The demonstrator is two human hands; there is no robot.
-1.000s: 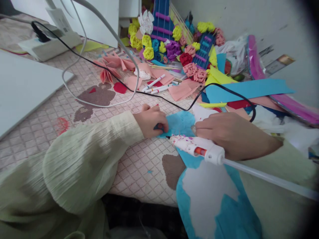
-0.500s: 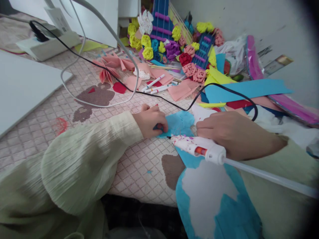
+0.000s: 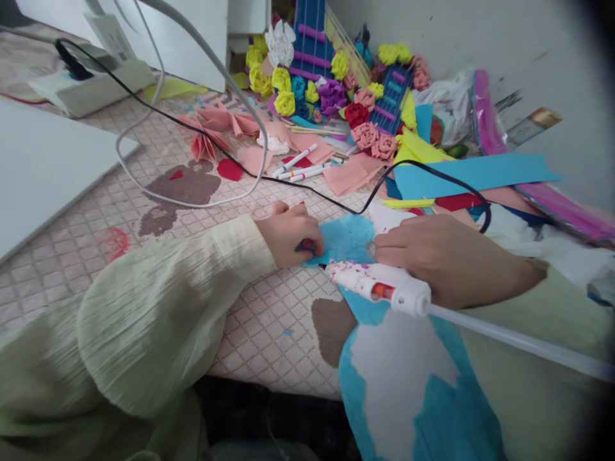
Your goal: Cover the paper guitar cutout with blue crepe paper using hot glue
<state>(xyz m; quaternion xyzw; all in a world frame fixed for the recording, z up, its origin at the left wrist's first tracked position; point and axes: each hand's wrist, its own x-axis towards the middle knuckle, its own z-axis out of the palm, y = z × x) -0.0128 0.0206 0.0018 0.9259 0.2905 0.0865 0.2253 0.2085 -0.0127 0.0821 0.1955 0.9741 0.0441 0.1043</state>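
My right hand (image 3: 427, 256) is closed round a white hot glue gun (image 3: 369, 282), spotted with purple and red near the nozzle. A long clear glue stick (image 3: 509, 342) sticks out of its back. The dark tip points left, at the near edge of a blue crepe paper piece (image 3: 348, 234). My left hand (image 3: 295, 237) has its fingers curled onto the left end of that paper, pinching it against the table. Beneath the glue gun lies a guitar-shaped cutout (image 3: 398, 384), white in the middle and partly covered in blue paper.
A black cord (image 3: 312, 187) and a white cable (image 3: 192, 205) cross the table from a power strip (image 3: 91, 83). Markers (image 3: 307, 169), pink paper scraps (image 3: 355, 173) and blue paper (image 3: 480, 176) lie behind my hands. Flower-decorated paper guitars (image 3: 312, 57) lean at the back.
My right hand and the glue gun have shifted slightly left, bringing the nozzle a little nearer my left hand. My left hand stays in place on the blue paper.
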